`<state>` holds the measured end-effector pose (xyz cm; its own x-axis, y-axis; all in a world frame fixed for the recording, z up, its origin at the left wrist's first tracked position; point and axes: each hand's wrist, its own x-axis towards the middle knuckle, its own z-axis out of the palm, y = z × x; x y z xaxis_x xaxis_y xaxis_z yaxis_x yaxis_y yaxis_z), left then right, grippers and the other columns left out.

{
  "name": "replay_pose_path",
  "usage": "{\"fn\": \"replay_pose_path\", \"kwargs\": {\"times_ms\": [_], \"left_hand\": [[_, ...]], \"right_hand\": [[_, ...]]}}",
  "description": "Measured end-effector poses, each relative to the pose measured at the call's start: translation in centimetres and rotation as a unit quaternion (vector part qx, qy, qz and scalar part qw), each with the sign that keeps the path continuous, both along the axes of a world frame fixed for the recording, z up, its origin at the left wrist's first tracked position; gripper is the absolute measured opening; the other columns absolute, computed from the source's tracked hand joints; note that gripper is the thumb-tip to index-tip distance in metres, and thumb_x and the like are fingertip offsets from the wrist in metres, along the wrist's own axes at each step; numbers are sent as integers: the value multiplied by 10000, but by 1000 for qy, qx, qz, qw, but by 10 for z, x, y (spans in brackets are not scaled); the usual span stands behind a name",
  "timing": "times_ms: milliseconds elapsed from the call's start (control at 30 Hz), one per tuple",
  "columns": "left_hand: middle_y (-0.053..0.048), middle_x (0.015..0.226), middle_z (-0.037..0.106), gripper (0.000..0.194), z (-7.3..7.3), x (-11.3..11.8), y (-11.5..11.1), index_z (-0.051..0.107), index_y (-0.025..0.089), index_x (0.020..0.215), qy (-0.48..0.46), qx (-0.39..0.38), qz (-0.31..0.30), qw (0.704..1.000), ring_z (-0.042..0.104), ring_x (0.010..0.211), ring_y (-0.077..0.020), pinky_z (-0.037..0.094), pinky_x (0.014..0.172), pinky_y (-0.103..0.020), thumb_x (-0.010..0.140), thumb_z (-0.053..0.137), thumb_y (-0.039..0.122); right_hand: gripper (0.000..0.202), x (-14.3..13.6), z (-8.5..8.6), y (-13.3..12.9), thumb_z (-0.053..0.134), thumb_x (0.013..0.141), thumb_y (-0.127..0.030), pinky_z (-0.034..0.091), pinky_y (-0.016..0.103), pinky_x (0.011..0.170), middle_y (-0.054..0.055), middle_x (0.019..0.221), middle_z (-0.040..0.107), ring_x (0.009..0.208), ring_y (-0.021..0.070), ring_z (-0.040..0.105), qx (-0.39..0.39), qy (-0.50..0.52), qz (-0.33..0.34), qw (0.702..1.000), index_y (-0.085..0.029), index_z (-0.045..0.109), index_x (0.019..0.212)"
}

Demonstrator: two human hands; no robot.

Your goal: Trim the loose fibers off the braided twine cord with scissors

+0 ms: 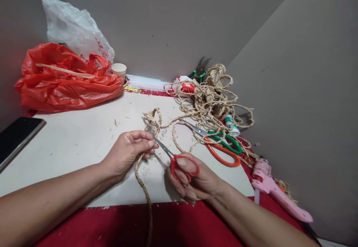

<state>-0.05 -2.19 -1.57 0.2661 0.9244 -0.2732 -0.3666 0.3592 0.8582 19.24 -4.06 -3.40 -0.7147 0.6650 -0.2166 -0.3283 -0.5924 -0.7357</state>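
My left hand (136, 144) is closed, its thumb and fingers pinching a braided straw rope (143, 185). One end of the rope hangs down past the front edge of the table, and a looped part stands up just beyond my fingers. In my right hand (192, 180) is a small pair of scissors (185, 165) with red handles, my thumb and fingers in the loops. The blades look nearly closed, and their tips reach the rope beside my left fingertips. Whether the blades touch the rope I cannot tell.
A tangled heap of rope (215, 94) lies at the back right. Near it are larger scissors (222, 150) with orange and green handles, pliers (200, 73) and a pink glue gun (275, 193). At left are a red plastic bag (69, 86), a paper cup (119, 69) and a phone (19, 137).
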Motion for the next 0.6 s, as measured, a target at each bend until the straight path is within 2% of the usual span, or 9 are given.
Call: {"fn": "replay_pose_path", "kwargs": {"times_ms": [233,467,600], "left_hand": [[-65,731,689,196,1,0,0,632,123,809,0,2,-2,1000,602,622,-114,435,544,-204,692,756,218],[-38,654,663,184,2,0,-1,657,122,791,-5,-2,-6,1000,590,593,-105,447,556,-206,676,764,218],[-38,660,659,173,3,2,-2,657,116,779,-36,-26,-28,999,584,594,-96,455,584,-201,672,763,201]], "right_hand": [[493,-1,2,-1,650,793,-478,310,143,255,47,455,615,249,57,425,14,-10,-6,1000,-126,496,484],[501,-1,-1,-6,597,782,-566,327,169,260,88,583,669,304,96,509,-41,-2,37,998,-101,587,596],[502,-3,-3,-10,571,799,-563,338,172,281,81,567,663,311,99,513,-40,10,17,999,-112,573,580]]}}
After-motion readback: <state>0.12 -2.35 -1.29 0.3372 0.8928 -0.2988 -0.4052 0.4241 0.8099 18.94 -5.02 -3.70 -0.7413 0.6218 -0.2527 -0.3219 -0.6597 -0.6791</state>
